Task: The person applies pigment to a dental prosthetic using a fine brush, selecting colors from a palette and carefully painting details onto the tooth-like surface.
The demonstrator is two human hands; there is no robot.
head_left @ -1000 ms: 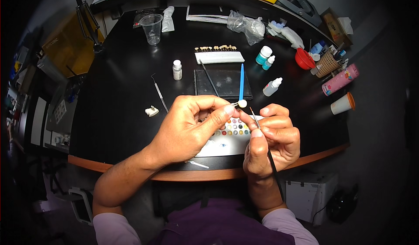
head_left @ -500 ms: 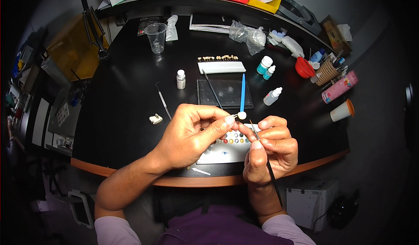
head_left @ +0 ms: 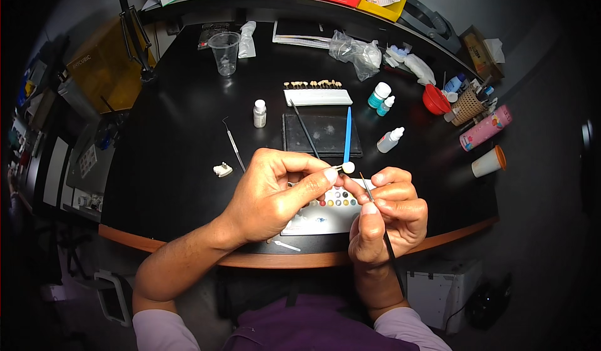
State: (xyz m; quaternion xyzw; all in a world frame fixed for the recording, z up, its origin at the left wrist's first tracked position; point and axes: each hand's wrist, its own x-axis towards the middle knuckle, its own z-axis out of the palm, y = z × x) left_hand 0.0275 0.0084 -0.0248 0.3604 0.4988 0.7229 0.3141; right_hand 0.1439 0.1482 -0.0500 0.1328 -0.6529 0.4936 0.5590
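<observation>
My left hand (head_left: 282,191) pinches a thin metal holder between thumb and index finger, with a small white dental crown (head_left: 348,167) at its end. In my right hand (head_left: 391,216) a fine paintbrush (head_left: 389,248) is gripped, dark-handled, its brown tip pointing up and left. That tip is close to the crown but apart from it. One fingertip of my left hand reaches against the right hand's fingers. Beneath both hands lies a white palette (head_left: 332,218) with several coloured wells, partly covered by the hands.
Behind the hands, a black pad (head_left: 322,132) bears a blue stick (head_left: 348,132) and a dark brush (head_left: 305,129). A tooth shade guide (head_left: 317,97), a small bottle (head_left: 260,114), a dropper bottle (head_left: 390,139), a probe (head_left: 235,146) and a tooth model (head_left: 221,169) surround it.
The view has shifted very slightly. Both hands keep their grips, and the brush tip stays near the crown with hardly any movement.
</observation>
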